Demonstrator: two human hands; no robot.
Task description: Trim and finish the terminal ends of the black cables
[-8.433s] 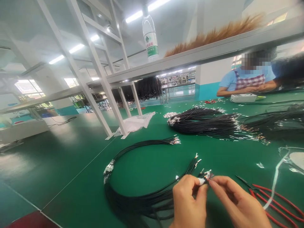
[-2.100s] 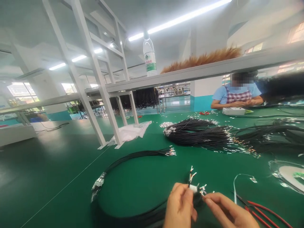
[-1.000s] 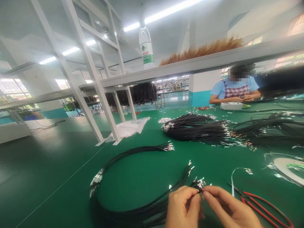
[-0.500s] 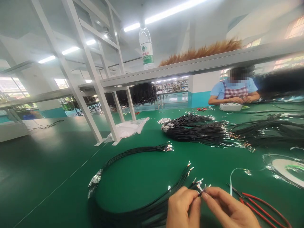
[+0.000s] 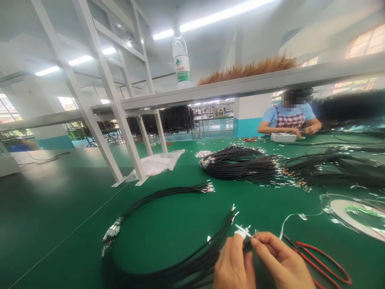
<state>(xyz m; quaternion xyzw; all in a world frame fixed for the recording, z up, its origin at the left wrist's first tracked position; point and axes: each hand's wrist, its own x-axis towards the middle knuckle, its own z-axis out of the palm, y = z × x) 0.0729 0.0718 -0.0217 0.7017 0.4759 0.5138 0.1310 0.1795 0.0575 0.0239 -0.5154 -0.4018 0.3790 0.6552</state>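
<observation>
My left hand [image 5: 233,263] is closed at the lower middle, its fingers gripping a black cable near the cable's end. A small white strip [image 5: 244,231] crosses over its fingertip. Thumb and forefinger of my right hand [image 5: 279,257] pinch the near end of that strip, close beside the left fingers. Several black cables [image 5: 186,267] curve from the left hand round to the lower left, and their white-tipped wire ends [image 5: 233,216] stick out past the hand. A smaller cable bunch [image 5: 168,192] lies beyond, with clear connectors [image 5: 112,229] at its left.
Red-handled scissors [image 5: 326,259] lie right of my hand, near a white reel [image 5: 339,212] with a loose strip. Further back is a large pile of black cables [image 5: 240,162]. A metal shelf [image 5: 210,94] stands over the green table [image 5: 162,241]; a person [image 5: 290,116] works across it.
My hands have drawn slightly apart. The white strip now lies slanted across the left fingertip, its near end in my right fingers. The whole view has shifted a little.
</observation>
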